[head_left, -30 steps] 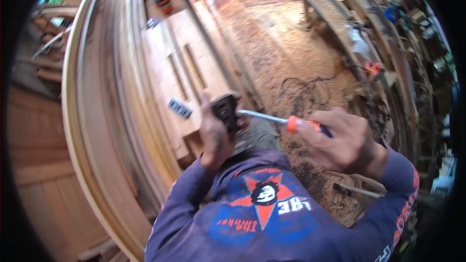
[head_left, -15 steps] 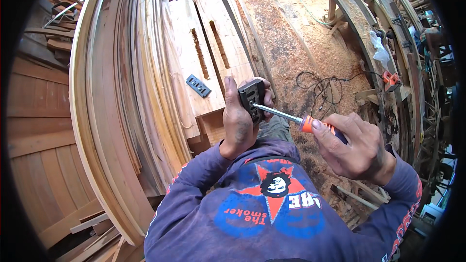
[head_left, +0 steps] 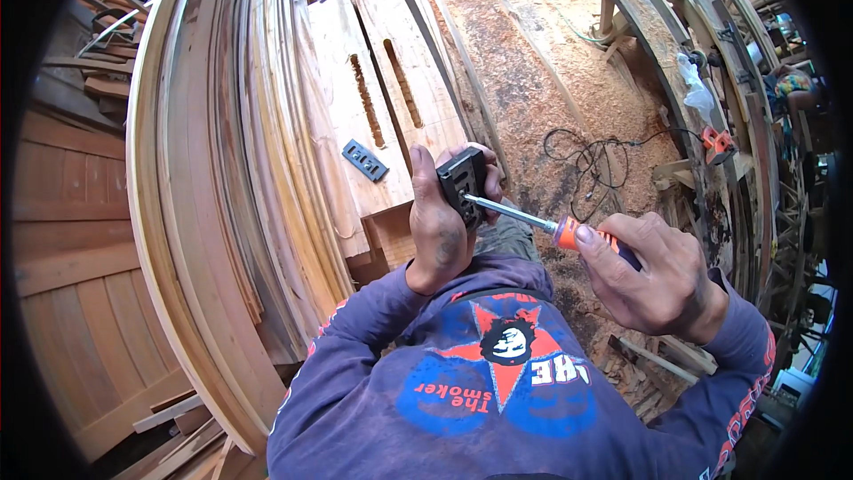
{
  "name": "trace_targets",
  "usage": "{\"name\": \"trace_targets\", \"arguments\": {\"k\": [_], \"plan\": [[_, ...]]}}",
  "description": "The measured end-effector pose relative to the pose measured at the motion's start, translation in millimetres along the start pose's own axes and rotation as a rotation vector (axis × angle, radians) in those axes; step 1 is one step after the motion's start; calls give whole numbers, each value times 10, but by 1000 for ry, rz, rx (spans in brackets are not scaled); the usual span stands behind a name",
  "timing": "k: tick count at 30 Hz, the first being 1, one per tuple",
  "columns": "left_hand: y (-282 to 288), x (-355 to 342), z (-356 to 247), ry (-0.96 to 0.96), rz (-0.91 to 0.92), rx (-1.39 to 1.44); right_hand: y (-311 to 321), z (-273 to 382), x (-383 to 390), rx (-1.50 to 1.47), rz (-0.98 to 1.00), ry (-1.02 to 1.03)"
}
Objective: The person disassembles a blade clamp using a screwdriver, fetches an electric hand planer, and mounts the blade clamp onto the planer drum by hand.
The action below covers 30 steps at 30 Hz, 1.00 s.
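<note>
Left grip [head_left: 441,229] holds a dark block [head_left: 461,180], right grip [head_left: 656,274] a screwdriver [head_left: 566,233].

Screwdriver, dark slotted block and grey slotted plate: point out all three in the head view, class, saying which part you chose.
Screwdriver [head_left: 515,212]: head view, on its metal shaft.
Dark slotted block [head_left: 467,176]: head view, near its middle.
Grey slotted plate [head_left: 365,161]: head view, middle of its upper face.

Red and white lettering [head_left: 458,396] on the purple shirt [head_left: 369,413]
</note>
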<state>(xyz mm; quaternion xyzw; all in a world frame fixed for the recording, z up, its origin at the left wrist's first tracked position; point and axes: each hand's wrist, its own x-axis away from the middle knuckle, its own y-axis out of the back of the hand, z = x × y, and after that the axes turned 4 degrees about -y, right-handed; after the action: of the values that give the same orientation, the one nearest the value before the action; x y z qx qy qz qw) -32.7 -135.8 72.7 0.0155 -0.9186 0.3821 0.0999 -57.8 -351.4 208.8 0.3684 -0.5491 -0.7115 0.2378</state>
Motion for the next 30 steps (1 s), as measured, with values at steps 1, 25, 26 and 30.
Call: {"name": "trace_targets", "arguments": {"k": [1,25,26,30], "plan": [[-3,9,5,-9,6,-11,1,0,5,2,-1,-1],[55,218,398,-152,-20,-176,-1,62,149,-70,7,-23],[83,221,420,-134,-14,-177,0,64,144,-102,44,-66],[109,222,433,-133,-3,-203,-55,51,145,-214,29,-151]]}}
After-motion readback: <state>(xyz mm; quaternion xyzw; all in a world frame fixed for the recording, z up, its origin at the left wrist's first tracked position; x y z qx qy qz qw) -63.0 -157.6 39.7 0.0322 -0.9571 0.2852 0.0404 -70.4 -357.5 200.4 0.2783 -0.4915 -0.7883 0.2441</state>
